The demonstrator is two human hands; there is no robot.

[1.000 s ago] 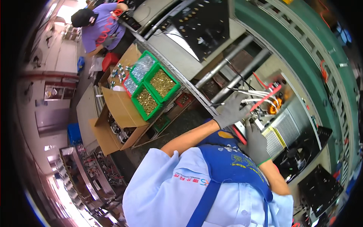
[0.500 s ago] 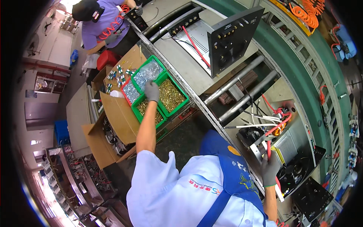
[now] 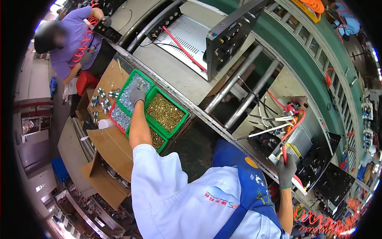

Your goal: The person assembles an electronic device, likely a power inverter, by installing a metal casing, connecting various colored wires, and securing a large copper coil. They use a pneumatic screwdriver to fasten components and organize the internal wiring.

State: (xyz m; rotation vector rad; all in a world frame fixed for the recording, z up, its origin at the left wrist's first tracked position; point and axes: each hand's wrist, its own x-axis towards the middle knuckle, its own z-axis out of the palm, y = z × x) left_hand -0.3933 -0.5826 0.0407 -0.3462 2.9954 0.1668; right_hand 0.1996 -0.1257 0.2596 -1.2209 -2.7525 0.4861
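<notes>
My left hand (image 3: 137, 95), in a grey glove, reaches into a green bin (image 3: 130, 83) of small silver screws. Its fingers are over a clear plastic bag (image 3: 139, 84) there and are too blurred to read. Beside it, a green bin holds brass-coloured screws (image 3: 165, 113), and a red bin holds more silver hardware (image 3: 119, 116). My right hand (image 3: 285, 172), gloved too, is closed round a thick red cable (image 3: 284, 152) at the edge of an opened metal unit. That unit has a finned heat sink (image 3: 301, 144), a copper coil and white wires (image 3: 262, 133).
A standing black panel (image 3: 232, 38) rises from a metal chassis (image 3: 185, 38) on the bench. Two metal rollers (image 3: 234, 81) span a gap. An open cardboard box (image 3: 113, 149) is below the bins. A person in purple (image 3: 73, 44) works at far left beside a coiled red hose.
The whole view has shifted, with the bench and bins now further left. My left hand has moved deeper into the silver screw bin, onto the plastic bag. The right hand remains on the red cable.
</notes>
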